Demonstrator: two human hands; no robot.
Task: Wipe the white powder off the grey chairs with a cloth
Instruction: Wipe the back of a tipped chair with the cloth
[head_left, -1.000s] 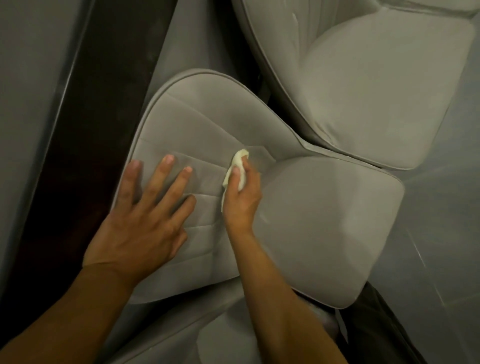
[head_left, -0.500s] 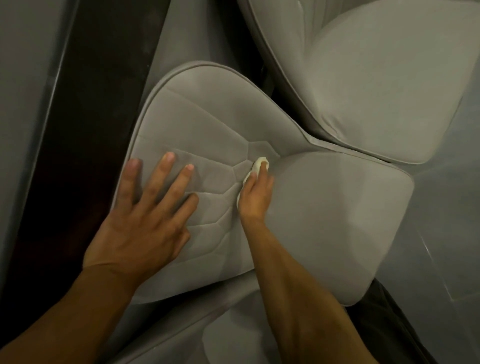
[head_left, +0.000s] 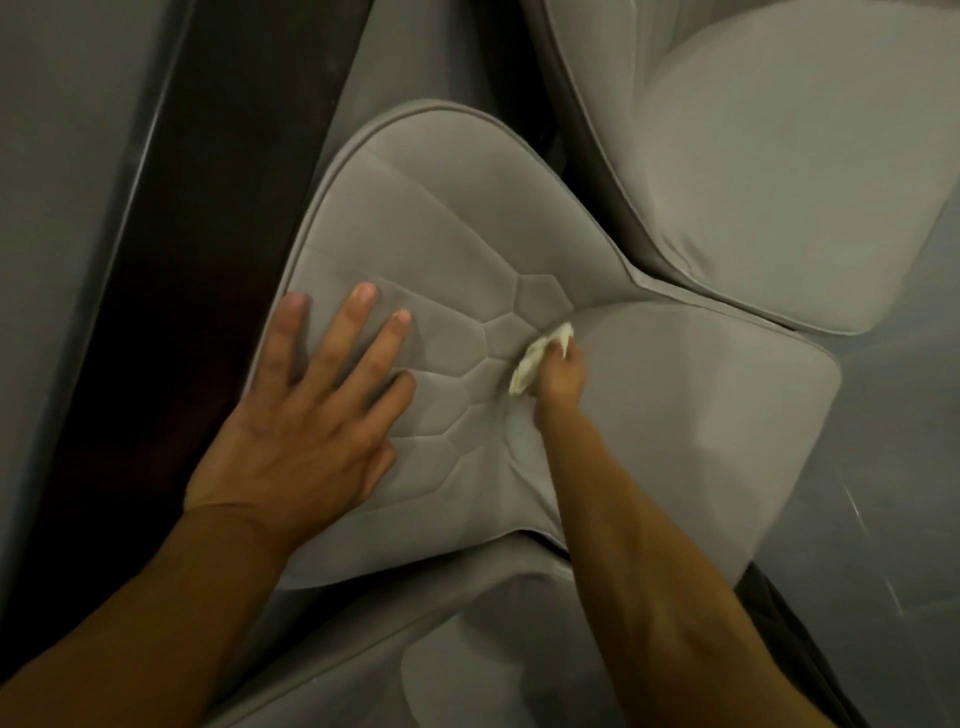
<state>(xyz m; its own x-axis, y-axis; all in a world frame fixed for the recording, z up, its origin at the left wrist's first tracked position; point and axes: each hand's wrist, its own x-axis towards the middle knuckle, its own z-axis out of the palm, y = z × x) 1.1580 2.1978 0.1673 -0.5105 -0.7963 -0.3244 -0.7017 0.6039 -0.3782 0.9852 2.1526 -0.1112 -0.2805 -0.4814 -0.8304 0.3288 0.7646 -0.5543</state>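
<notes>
R hand (head_left: 560, 376) fisted round cloth (head_left: 530, 359), pressed into crease of nearer grey chair (head_left: 467, 171), btwn backrest (head_left: 441, 244) (left) and seat (head_left: 701, 415) (right). L hand (head_left: 306, 426) flat, splayed on backrest, holding nothing. Crease runs near-far; R hand's closest.

Dim light falls on a grey floor (head_left: 909, 467) and a dark brown board (head_left: 208, 260).
</notes>
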